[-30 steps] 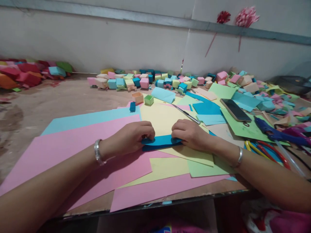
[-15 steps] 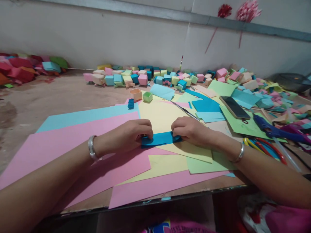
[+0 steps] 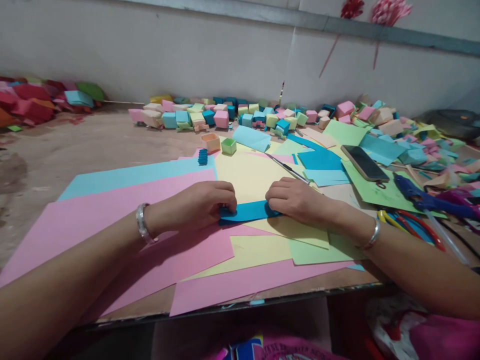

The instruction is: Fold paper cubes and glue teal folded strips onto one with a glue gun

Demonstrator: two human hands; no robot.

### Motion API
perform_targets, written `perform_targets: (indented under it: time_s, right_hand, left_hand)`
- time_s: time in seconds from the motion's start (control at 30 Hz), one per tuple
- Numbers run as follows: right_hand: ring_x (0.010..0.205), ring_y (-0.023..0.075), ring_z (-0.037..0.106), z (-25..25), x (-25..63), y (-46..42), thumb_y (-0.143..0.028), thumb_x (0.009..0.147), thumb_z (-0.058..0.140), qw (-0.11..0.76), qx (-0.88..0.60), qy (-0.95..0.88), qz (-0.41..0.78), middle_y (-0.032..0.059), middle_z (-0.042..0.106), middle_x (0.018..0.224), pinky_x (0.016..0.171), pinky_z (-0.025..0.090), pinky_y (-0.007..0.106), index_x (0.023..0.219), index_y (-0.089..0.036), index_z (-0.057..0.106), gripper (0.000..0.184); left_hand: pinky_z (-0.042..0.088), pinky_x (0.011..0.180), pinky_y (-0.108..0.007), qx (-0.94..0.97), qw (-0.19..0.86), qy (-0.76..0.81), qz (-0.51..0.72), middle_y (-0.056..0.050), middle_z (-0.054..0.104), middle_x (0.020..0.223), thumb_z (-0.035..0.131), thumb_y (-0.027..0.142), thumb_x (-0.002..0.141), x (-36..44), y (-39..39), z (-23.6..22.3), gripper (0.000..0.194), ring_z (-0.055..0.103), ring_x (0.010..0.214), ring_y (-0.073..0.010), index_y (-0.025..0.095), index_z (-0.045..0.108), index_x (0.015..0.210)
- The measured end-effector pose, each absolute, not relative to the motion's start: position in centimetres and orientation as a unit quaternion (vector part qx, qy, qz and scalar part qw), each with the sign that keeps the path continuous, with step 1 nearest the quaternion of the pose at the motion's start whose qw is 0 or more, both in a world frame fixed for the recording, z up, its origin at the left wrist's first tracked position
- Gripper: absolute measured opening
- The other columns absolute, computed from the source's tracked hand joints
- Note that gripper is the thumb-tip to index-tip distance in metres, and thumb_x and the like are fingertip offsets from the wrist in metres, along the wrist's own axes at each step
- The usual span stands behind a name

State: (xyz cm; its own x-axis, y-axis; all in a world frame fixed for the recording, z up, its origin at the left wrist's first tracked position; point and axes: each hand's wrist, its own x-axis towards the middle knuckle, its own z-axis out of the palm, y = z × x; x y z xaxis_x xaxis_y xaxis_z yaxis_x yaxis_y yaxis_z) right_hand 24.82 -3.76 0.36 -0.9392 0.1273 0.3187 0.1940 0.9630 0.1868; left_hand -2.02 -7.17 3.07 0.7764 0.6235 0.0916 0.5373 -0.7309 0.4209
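A folded strip of dark blue paper (image 3: 249, 212) lies across the middle, over sheets of yellow paper (image 3: 240, 175) and pink paper (image 3: 150, 225). My left hand (image 3: 204, 202) pinches its left end, fingers curled and fingertips partly hidden. At the other end my right hand (image 3: 290, 197) has its fingers bent down onto the strip. Just beyond the right hand rests a pen (image 3: 287, 167). Behind the left hand stand a small pleated blue paper piece (image 3: 202, 156), an open green paper box (image 3: 228, 146) and an open peach paper box (image 3: 210, 142).
Many small coloured paper boxes (image 3: 221, 119) line the wall side of the table. To the right are a phone (image 3: 364, 162), a blue glue gun (image 3: 420, 195) and scissors (image 3: 408, 222) with red and yellow handles. Pink paper extends to the table's front edge (image 3: 262, 302).
The view has shifted slightly. Both hands stay at the ends of the blue strip, whose lower edge now looks more closed together.
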Motion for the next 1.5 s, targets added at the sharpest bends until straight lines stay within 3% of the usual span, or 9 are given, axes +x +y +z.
perform_targets:
  time_s: [0.3,0.7,0.83,0.97,1.03,1.2,1.3,1.4,1.5]
  right_hand:
    - [0.076,0.0157,0.047,0.6,24.9,-4.1,-0.015,0.1,0.037,0.136,-0.063,-0.978,-0.144,0.0036,0.061,0.079,0.068,0.031,0.029,0.075,-0.017,0.055,0.031]
    - [0.078,0.0159,0.048,0.9,25.1,-4.1,-0.013,0.099,0.038,0.117,-0.043,-0.983,-0.131,0.0044,0.062,0.08,0.069,0.031,0.03,0.074,-0.017,0.055,0.031]
    - [0.082,0.0169,0.051,0.6,25.4,-3.8,-0.009,0.092,0.047,0.112,-0.06,-0.989,-0.076,0.0051,0.064,0.085,0.072,0.033,0.031,0.075,-0.017,0.056,0.021]
    - [0.089,0.019,0.052,0.3,25.4,-3.5,-0.003,0.078,0.051,0.166,-0.102,-0.981,0.02,0.0059,0.065,0.089,0.074,0.034,0.032,0.073,-0.018,0.056,0.017]
    - [0.086,0.0185,0.052,0.3,25.2,-3.7,-0.001,0.074,0.05,0.179,-0.141,-0.972,0.06,0.0071,0.064,0.092,0.072,0.035,0.031,0.073,-0.018,0.056,0.018]
    - [0.082,0.0196,0.049,0.8,24.7,-5.1,-0.003,0.073,0.048,0.137,-0.243,-0.957,0.08,0.01,0.06,0.091,0.071,0.037,0.032,0.092,-0.015,0.057,0.024]
    - [0.083,0.02,0.05,0.8,24.5,-5.4,-0.005,0.074,0.048,0.137,-0.288,-0.941,0.109,0.0102,0.06,0.094,0.071,0.038,0.032,0.101,-0.014,0.055,0.029]
    - [0.078,0.0178,0.049,0.6,24.5,-5.1,-0.005,0.07,0.048,0.15,-0.313,-0.926,0.149,0.0069,0.058,0.085,0.067,0.036,0.029,0.087,-0.016,0.056,0.022]
    - [0.07,0.014,0.049,0.6,24.4,-4.8,-0.005,0.067,0.048,0.201,-0.317,-0.906,0.198,0.0031,0.056,0.077,0.061,0.035,0.026,0.077,-0.017,0.055,0.017]
  left_hand:
    - [0.041,0.06,-0.021,0.921,0.21,0.305,0.122,-0.002,0.058,0.081,0.056,0.009,0.081,-2.2,-7.1,2.9,0.014,0.052,0.069,-0.0114,0.017,0.067,0.078]
    - [0.042,0.061,-0.021,0.929,0.202,0.284,0.127,-0.002,0.06,0.081,0.054,0.005,0.079,-2.5,-6.9,2.5,0.018,0.054,0.067,-0.0105,0.017,0.067,0.078]
    - [0.043,0.063,-0.023,0.931,0.196,0.288,0.114,-0.003,0.061,0.083,0.051,0.002,0.077,-2.6,-6.9,2.8,0.023,0.055,0.069,-0.0122,0.018,0.067,0.079]
    - [0.046,0.074,-0.028,0.934,0.175,0.295,0.101,-0.007,0.063,0.096,0.05,0.004,0.07,-2.6,-7.4,3.5,0.029,0.058,0.083,-0.0175,0.018,0.071,0.084]
    - [0.046,0.078,-0.03,0.93,0.172,0.309,0.106,-0.007,0.063,0.099,0.051,0.009,0.074,-2.5,-7.6,3.7,0.024,0.058,0.086,-0.0185,0.019,0.072,0.082]
    - [0.042,0.066,-0.027,0.912,0.155,0.359,0.12,-0.005,0.062,0.083,0.059,0.026,0.085,-1.8,-7.8,2.9,0.02,0.055,0.072,-0.0147,0.017,0.065,0.068]
    - [0.039,0.061,-0.025,0.891,0.155,0.407,0.129,-0.003,0.061,0.077,0.062,0.025,0.082,-1.4,-7.9,2.4,0.009,0.053,0.068,-0.0138,0.017,0.065,0.078]
    - [0.038,0.059,-0.024,0.86,0.185,0.454,0.142,-0.001,0.061,0.074,0.066,0.027,0.078,-1.2,-8.0,2.3,0.021,0.052,0.065,-0.0133,0.017,0.066,0.097]
    - [0.039,0.06,-0.025,0.85,0.216,0.461,0.137,-0.001,0.06,0.072,0.064,0.027,0.079,-1.1,-8.0,2.5,0.013,0.052,0.065,-0.0134,0.016,0.068,0.085]
